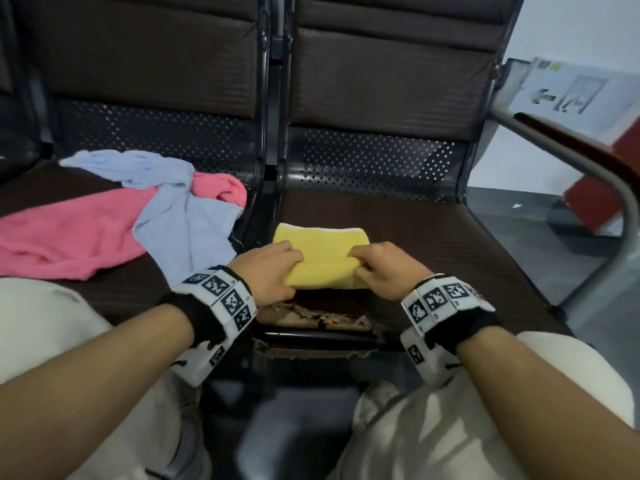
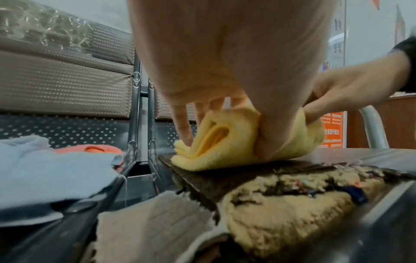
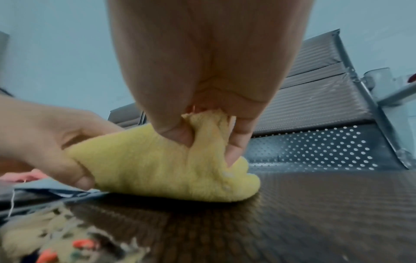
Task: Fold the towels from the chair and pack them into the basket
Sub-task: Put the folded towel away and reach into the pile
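Pinching yellow towel (image 1: 322,258) near edge w/ both hands, left (image 1: 266,271) & right (image 1: 388,268); keep corners aligned, fold flat.

— What fills the upper half of the frame?
— Two dark brown padded seat backs (image 1: 381,81) over perforated metal panels (image 1: 374,161).
— And at the right edge?
— A curved grey metal armrest (image 1: 588,168), a white wall (image 1: 571,26), and grey floor (image 1: 512,209).
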The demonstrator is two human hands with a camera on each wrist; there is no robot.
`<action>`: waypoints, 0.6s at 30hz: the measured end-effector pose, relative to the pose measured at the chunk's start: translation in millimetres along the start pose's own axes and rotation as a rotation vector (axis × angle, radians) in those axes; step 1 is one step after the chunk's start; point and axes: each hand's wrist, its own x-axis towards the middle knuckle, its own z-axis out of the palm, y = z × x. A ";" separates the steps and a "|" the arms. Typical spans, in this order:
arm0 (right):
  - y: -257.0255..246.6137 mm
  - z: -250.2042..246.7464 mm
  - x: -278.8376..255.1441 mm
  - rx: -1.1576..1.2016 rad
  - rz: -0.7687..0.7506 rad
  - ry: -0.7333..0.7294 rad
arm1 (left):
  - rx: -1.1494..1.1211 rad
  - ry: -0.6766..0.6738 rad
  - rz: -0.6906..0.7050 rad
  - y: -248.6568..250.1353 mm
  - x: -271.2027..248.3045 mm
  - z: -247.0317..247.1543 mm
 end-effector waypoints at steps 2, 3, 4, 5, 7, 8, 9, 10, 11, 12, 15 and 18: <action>-0.7 -1.5 -4.6 0.045 0.013 0.009 | -0.074 0.029 -0.030 0.1 -0.7 -5.9; -0.3 -1.6 -7.3 0.067 0.021 0.011 | -0.125 0.033 -0.039 0.3 -1.2 -9.8; 0.5 -1.4 -9.6 0.082 0.026 0.004 | -0.176 0.033 -0.047 0.0 -1.5 -13.8; 1.5 -1.5 -11.8 0.089 0.031 -0.019 | -0.216 0.032 -0.050 -0.7 -1.7 -17.9; 4.4 -3.1 -14.3 0.120 0.050 -0.059 | -0.276 0.031 -0.067 -4.2 -0.8 -25.7; 6.2 -4.7 -14.1 0.154 0.071 -0.047 | -0.308 0.022 -0.086 -6.5 0.2 -29.8; 7.8 -6.5 -13.2 0.196 0.096 -0.011 | -0.340 0.007 -0.107 -9.3 1.2 -33.3; 8.5 -8.1 -11.5 0.238 0.116 0.041 | -0.374 -0.009 -0.130 -12.7 2.9 -35.9; 8.6 -9.5 -8.8 0.270 0.132 0.090 | -0.416 -0.025 -0.157 -16.3 4.9 -37.8; 8.9 -10.4 -5.4 0.294 0.147 0.128 | -0.478 -0.041 -0.192 -19.6 7.7 -39.1; 9.2 -9.8 8.4 0.366 0.223 0.174 | -0.717 -0.078 -0.297 -27.2 16.8 -40.1; 9.2 -7.4 24.4 0.438 0.322 0.157 | -0.836 -0.095 -0.357 -34.1 28.4 -38.0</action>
